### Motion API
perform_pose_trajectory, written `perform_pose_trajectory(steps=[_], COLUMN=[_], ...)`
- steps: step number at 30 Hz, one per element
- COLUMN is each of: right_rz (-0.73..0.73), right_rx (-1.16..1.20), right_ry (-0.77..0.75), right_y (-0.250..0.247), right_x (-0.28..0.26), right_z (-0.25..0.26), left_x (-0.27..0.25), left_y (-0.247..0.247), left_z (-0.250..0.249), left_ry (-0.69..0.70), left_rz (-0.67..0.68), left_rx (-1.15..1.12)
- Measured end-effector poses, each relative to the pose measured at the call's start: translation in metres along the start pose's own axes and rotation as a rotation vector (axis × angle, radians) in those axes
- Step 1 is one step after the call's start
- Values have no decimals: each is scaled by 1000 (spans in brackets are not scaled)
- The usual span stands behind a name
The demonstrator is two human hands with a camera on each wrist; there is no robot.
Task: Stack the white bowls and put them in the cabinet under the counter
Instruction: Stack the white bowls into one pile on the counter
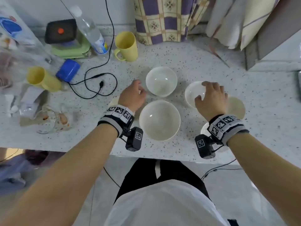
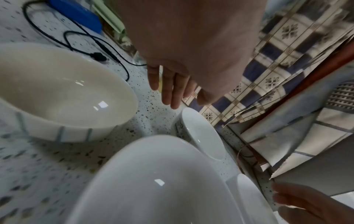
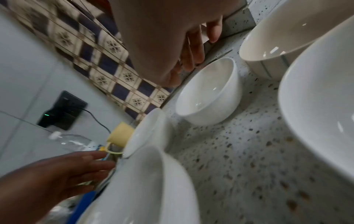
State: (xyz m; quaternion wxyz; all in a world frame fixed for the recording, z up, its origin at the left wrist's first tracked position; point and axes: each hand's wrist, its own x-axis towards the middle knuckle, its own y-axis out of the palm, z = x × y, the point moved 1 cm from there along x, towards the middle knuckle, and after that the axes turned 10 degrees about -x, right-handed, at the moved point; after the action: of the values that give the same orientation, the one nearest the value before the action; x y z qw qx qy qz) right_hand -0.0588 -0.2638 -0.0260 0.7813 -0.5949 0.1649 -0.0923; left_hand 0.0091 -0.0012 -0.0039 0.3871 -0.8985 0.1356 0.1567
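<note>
2 open-fingered hands (image 1: 132, 97) (image 1: 211, 99) above white bowls (image 1: 159, 120)

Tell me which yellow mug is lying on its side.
The yellow mug at the counter's left edge, beside the blue case, lies tipped with its mouth facing sideways. The other yellow mug, near the checked curtain, stands upright.

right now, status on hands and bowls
Left hand open, beside far bowl. Right hand open over right bowl, not gripping. No bowls stacked. Nothing blocking.
</note>
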Motion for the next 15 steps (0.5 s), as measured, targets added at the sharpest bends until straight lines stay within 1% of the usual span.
perform_pose_trajectory(steps=[3,5,8,12,15], right_rz=[70,135,182,193,209], right_rx=[-206,-235,-286,-290,-288], right_ry=[61,123,160,175,168], right_y=[5,7,14,19,16], right_x=[20,33,46,57,58], right_z=[-3,-3,-4,-7,-6], left_x=[24,40,61,82,83], left_y=[7,13,24,34,27], left_z=[0,-2,1,13,11], left_ry=[-108,-136,-154,-256,-268], left_rz=[56,95,168,243,214], left_rx=[-13,-30,-57,-253,-359])
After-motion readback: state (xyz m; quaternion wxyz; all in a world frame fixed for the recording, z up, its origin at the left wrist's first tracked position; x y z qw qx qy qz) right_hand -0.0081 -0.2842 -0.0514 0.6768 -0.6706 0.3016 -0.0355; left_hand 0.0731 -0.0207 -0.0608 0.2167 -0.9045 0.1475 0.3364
